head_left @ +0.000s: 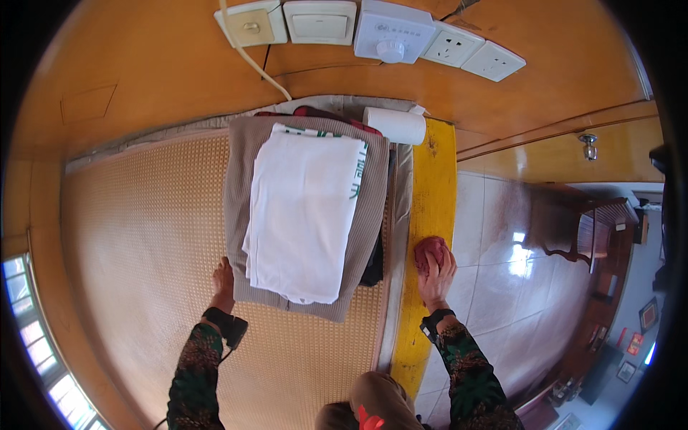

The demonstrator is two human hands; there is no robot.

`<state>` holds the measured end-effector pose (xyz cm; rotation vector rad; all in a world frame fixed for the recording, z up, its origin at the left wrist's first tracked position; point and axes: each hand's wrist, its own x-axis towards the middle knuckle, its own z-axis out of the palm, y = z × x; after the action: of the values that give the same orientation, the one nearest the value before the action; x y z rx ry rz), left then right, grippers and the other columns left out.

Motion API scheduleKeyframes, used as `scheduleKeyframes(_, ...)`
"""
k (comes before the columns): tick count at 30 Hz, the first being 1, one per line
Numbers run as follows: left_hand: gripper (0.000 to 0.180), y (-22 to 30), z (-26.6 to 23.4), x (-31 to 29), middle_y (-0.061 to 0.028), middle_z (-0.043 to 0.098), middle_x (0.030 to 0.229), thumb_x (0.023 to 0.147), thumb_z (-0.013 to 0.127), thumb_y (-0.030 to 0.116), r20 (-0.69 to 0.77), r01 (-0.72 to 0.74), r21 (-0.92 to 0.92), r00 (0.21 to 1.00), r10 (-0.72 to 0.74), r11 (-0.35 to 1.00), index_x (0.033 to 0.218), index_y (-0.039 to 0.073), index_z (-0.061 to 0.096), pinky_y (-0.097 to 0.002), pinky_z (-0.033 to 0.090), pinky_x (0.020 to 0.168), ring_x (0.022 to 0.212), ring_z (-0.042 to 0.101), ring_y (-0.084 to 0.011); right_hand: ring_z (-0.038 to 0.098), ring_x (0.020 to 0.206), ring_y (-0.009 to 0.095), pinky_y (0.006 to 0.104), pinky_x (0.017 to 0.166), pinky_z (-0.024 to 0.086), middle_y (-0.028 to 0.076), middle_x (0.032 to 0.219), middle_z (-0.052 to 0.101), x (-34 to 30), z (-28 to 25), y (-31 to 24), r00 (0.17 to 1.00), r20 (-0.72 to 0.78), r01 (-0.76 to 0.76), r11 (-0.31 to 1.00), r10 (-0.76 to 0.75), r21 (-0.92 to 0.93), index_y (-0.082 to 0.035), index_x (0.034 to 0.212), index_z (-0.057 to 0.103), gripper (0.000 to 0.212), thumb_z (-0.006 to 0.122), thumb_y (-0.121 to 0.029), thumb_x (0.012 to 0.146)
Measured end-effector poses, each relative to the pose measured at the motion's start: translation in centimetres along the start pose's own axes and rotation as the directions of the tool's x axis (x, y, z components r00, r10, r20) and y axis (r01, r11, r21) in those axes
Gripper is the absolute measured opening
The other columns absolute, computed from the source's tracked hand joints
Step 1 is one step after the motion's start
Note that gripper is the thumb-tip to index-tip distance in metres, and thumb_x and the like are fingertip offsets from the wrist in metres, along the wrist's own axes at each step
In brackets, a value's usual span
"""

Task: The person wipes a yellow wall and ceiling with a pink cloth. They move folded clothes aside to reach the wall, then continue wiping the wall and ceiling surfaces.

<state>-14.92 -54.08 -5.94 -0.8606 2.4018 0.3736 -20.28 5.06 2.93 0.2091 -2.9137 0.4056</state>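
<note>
**Right hand (435, 278) clasped cloth (423, 248) on bed rail (433, 179)**

The red cloth lay midway along the right edge of the bed (143, 215). The left hand (223, 284) was at the left side of the clothes pile (304, 208), its grip impossible to tell. A paper roll (394, 126) lay near the far right corner.

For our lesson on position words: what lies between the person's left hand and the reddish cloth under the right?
The head view shows folded clothes, then grey edging and part of the yellow board, between left hand and reddish cloth.
</note>
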Motion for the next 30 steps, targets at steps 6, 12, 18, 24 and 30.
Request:
scheduleKeyframes(6, 0.055, -3.1, 5.0, 0.4, -0.0274, 0.061, 0.135, 0.111, 0.026, 0.036, 0.154, 0.174, -0.675, 0.984, -0.093, 0.717, 0.147, -0.001, 0.044, -0.0486, 0.047, 0.104, 0.123, 0.059, -0.0418, 0.043, 0.133, 0.046, 0.0606, 0.110, 0.037, 0.019, 0.147, 0.043, 0.3, -0.3, -0.5, 0.997, 0.038, -0.059, 0.998, 0.060, -0.020, -0.020, 0.135, 0.057, 0.060, 0.071, -0.016, 0.076)
scheduleKeyframes(12, 0.058, -3.6, 4.5, -0.7, -0.0189, 0.063, 0.130, 0.110, 0.030, 0.044, 0.300, 0.320, -0.886, 0.947, -0.111, 0.337, 0.141, -0.001, 0.052, -0.0440, 0.048, 0.100, 0.118, 0.060, -0.0338, 0.043, 0.134, 0.046, 0.0609, 0.110, 0.038, 0.018, 0.149, 0.041, 0.3, -0.4, -0.9, 0.993, 0.066, -0.094, 0.991, 0.101, -0.098, -0.020, 0.136, 0.055, 0.064, 0.073, -0.010, 0.075)
scheduleKeyframes(18, 0.063, -2.1, 3.0, -1.3, -0.0104, 0.066, 0.126, 0.110, 0.033, 0.051, 0.361, 0.354, -0.923, 0.932, 0.020, 0.150, 0.135, 0.000, 0.060, -0.0393, 0.048, 0.097, 0.113, 0.061, -0.0257, 0.043, 0.134, 0.045, 0.0603, 0.110, 0.038, 0.017, 0.149, 0.041, 0.0, -0.1, -0.7, 0.985, 0.113, -0.116, 0.987, 0.129, -0.107, -0.021, 0.135, 0.058, 0.062, 0.075, -0.010, 0.075)
scheduleKeyframes(24, 0.066, -0.6, 1.6, -1.6, -0.0113, 0.068, 0.120, 0.108, 0.034, 0.056, 0.352, 0.334, -0.883, 0.936, -0.005, 0.330, 0.130, 0.000, 0.062, -0.0390, 0.050, 0.093, 0.107, 0.063, -0.0259, 0.044, 0.135, 0.044, 0.0533, 0.112, 0.040, 0.018, 0.147, 0.044, 2.5, -2.6, -2.9, 0.942, 0.207, -0.269, 0.963, 0.264, -0.003, -0.017, 0.132, 0.061, 0.054, 0.072, -0.011, 0.080)
scheduleKeyframes(30, 0.062, -1.4, 2.5, 0.3, -0.0149, 0.071, 0.116, 0.108, 0.036, 0.052, 0.318, 0.318, -0.909, 0.947, -0.042, 0.270, 0.127, 0.000, 0.064, -0.0417, 0.052, 0.088, 0.102, 0.066, -0.0278, 0.045, 0.136, 0.043, 0.0489, 0.115, 0.039, 0.020, 0.147, 0.046, 16.5, -6.8, -8.7, 0.924, -0.050, -0.338, 0.869, 0.380, 0.362, -0.015, 0.135, 0.061, 0.058, 0.074, -0.005, 0.080)
